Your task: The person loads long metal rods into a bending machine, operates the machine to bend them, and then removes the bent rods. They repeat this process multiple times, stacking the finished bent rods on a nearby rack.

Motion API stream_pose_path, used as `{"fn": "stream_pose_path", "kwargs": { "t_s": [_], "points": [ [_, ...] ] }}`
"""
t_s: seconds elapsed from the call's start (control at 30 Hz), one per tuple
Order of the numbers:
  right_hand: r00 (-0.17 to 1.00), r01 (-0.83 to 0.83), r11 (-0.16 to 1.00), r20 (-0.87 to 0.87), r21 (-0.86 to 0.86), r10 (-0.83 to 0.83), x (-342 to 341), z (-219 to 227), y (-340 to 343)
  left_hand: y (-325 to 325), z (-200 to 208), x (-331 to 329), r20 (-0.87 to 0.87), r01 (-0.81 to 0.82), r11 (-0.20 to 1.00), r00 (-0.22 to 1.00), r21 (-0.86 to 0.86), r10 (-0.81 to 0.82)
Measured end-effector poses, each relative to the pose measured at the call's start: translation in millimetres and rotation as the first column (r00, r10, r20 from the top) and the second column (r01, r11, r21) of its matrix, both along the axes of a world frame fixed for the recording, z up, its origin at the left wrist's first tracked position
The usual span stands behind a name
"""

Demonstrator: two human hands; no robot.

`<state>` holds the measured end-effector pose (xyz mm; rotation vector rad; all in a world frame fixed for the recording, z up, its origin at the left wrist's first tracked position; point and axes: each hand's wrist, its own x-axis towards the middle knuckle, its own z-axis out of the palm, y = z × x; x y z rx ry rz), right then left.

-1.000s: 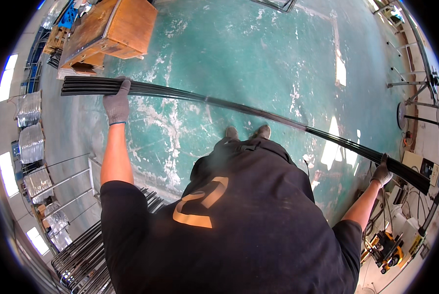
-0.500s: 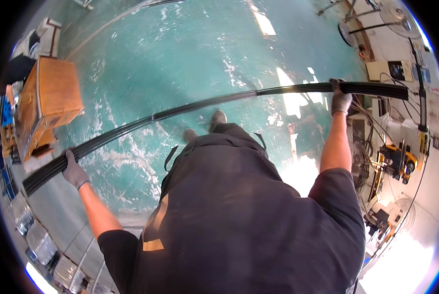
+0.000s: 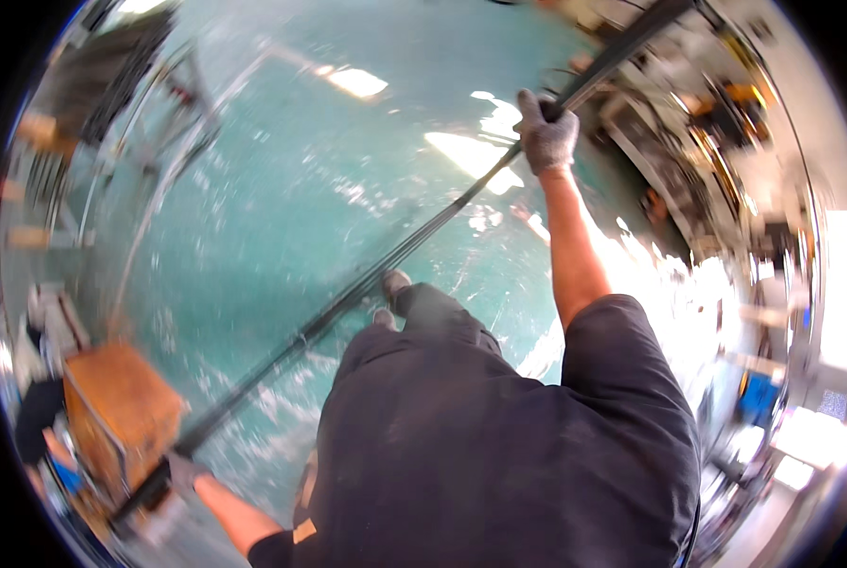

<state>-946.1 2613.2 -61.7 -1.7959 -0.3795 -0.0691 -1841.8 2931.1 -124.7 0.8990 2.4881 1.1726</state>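
Note:
A long bundle of thin black strips [image 3: 336,305] runs slantwise across the view, low at the left and high at the right, bound together around its middle. My left hand [image 3: 185,472], in a grey glove, is wrapped around the bundle near its lower end, beside an orange-brown wooden box. Farther up, my gloved right hand [image 3: 548,140] is closed around the other part, with the strips extending beyond it toward the upper right. Between my hands the bundle passes over the floor just ahead of my shoes [image 3: 395,282].
The orange-brown box [image 3: 128,402] stands at the left, with part of a person in dark clothing [image 3: 39,417] beyond it. A rack bearing long dark pieces [image 3: 125,71] is at the far left. Yellow-and-black equipment [image 3: 731,114] lines the right side. The green floor [image 3: 253,208] is scuffed.
My view has turned to the right. The bundle, nearly level before, now slopes steeply, with my right hand farther forward and my left lower. Both hands keep hold of it.

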Motion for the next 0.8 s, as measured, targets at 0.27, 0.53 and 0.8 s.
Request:
{"fn": "stream_pose_path", "kwargs": {
  "t_s": [0.27,0.53,0.8],
  "points": [
    [0.905,0.312,0.925,0.365,-0.219,-0.219,-103.6,179.8,-126.9,73.2,-77.8,134.4,0.377,0.468,0.884,0.821,-0.013,-0.429],
    [0.917,0.113,0.675,0.337,-0.729,0.211,-259.3,346.7,-177.9,-262.2,89.2,540.1,0.517,0.797,-0.350,-0.591,0.492,-0.619],
    [0.645,0.251,0.789,0.705,-0.560,0.295,-253.4,347.0,-156.9,-576.7,228.4,594.8,-0.044,-0.243,-0.546,-0.935,0.802,0.351]
  ]
}}
